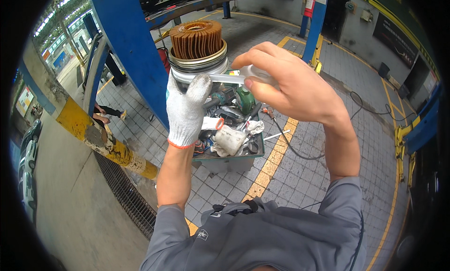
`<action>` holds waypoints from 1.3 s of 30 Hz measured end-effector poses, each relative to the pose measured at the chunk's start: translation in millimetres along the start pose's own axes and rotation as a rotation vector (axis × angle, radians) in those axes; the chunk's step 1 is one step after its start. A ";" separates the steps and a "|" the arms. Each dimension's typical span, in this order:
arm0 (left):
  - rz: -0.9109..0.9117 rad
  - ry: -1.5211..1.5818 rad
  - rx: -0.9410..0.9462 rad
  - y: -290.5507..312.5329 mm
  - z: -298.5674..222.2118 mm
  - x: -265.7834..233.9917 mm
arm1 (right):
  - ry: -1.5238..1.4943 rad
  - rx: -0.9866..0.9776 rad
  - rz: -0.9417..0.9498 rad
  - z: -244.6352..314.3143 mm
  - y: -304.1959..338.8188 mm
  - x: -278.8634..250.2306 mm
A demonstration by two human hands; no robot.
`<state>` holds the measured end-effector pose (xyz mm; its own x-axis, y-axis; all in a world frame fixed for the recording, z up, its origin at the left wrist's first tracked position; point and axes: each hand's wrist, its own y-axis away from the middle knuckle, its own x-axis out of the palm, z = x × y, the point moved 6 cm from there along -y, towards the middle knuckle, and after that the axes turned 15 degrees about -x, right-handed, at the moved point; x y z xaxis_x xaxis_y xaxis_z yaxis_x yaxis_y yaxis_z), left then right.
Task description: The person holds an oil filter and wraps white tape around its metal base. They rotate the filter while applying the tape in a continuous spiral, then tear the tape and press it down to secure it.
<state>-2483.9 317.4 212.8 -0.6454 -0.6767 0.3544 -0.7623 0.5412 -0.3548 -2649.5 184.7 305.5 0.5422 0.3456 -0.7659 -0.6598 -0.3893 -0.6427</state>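
Observation:
Upright in front of me is a pleated brown filter element [197, 38] set in a pale round filter housing [199, 64] with a gold rim and dark bands. My left hand [186, 109], in a white knitted glove with an orange cuff, is closed on the housing's lower part, thumb up along its near side. A pale, glossy strip [227, 78] runs from the housing across to my bare right hand [293, 85]. The right thumb and fingers are closed around the strip's end and a translucent, roundish piece [257, 73], partly hidden by the fingers.
Below stands a tray cart [229, 164] heaped with tools, a stained white container [229, 140] and rags. A blue lift post [126, 41] rises close on the left, beside a yellow-and-white pole [89, 125]. A black hose [300, 154] lies over the tiled floor.

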 end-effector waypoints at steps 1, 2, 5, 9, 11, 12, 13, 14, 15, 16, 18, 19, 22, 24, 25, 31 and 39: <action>0.003 -0.016 0.002 -0.4 0.1 0.2 | 0.052 -0.021 -0.021 0.7 -0.4 -1.5; 0.008 -0.045 -0.001 -0.5 0.1 0.4 | 0.107 -0.024 -0.023 0.9 -0.2 -2.3; 0.041 -0.016 -0.025 0.2 0.1 -0.5 | 0.155 -0.010 -0.011 0.3 1.3 -4.4; 0.122 0.053 -0.031 1.2 -0.8 0.9 | 0.069 -0.017 -0.050 -1.4 -1.9 -4.8; 0.114 0.047 -0.034 0.2 0.1 0.4 | 0.053 -0.040 -0.114 -1.5 -5.7 -4.2; 0.131 0.068 -0.040 0.1 0.9 1.1 | 0.055 -0.057 -0.124 -0.4 -5.7 -4.8; 0.136 0.082 -0.037 -0.1 1.3 1.5 | 0.063 -0.045 -0.113 -1.1 -5.3 -4.3; 0.153 0.110 -0.044 0.0 2.3 2.6 | 0.070 -0.044 -0.112 -1.4 -5.8 -3.6; 0.170 0.139 -0.051 0.5 2.8 3.3 | 0.076 -0.038 -0.121 -2.1 -5.9 -3.6; 0.159 0.127 -0.056 0.6 4.1 4.2 | 0.081 -0.046 -0.141 -2.5 -6.8 -3.9; 0.123 0.100 -0.087 1.0 7.1 5.5 | 0.082 -0.030 -0.160 -4.9 -8.1 -3.6; 0.155 0.126 -0.063 2.1 5.5 8.2 | 0.076 -0.007 -0.158 -7.0 -8.6 -3.0; 0.244 0.175 -0.068 4.4 1.7 14.3 | 0.035 0.051 -0.182 -11.5 -10.2 -1.9; 0.291 0.181 -0.090 5.2 -0.1 18.5 | 0.019 0.083 -0.171 -13.8 -10.4 -1.5; 0.290 0.187 -0.098 5.2 -1.1 19.0 | 0.021 0.097 -0.148 -14.9 -9.6 -1.7; 0.213 0.257 -0.155 4.3 1.6 20.0 | 0.020 0.066 -0.109 -21.5 -3.9 -5.0; 0.320 0.200 -0.176 4.3 -2.4 19.7 | -0.049 0.051 -0.014 -22.3 -3.4 -7.7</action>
<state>-2500.0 307.6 220.3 -0.8346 -0.3591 0.4177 -0.5070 0.7973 -0.3276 -2639.8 164.4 313.2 0.5261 0.3921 -0.7546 -0.6787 -0.3411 -0.6504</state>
